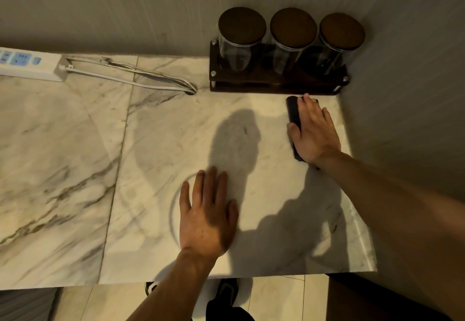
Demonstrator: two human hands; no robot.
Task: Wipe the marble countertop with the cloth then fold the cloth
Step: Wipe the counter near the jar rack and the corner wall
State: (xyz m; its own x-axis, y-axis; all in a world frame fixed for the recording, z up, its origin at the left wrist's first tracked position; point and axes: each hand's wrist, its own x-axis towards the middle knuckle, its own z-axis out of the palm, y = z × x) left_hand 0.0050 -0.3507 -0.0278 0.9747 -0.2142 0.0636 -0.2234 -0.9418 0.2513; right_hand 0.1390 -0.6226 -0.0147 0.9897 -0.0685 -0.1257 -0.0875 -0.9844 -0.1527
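The marble countertop (pixel 75 169) fills most of the view, pale with grey veins. A dark cloth (pixel 293 111) lies bunched on it at the back right, just in front of the jar rack. My right hand (pixel 314 131) presses flat on top of the cloth, fingers spread, covering most of it. My left hand (pixel 207 215) rests palm down on the bare marble near the front edge, fingers apart, holding nothing.
A dark wooden rack (pixel 276 85) with three lidded glass jars (pixel 293 41) stands at the back right against the wall. A white power strip (pixel 30 65) and its cable (pixel 130 78) lie at the back left. A wall bounds the right side.
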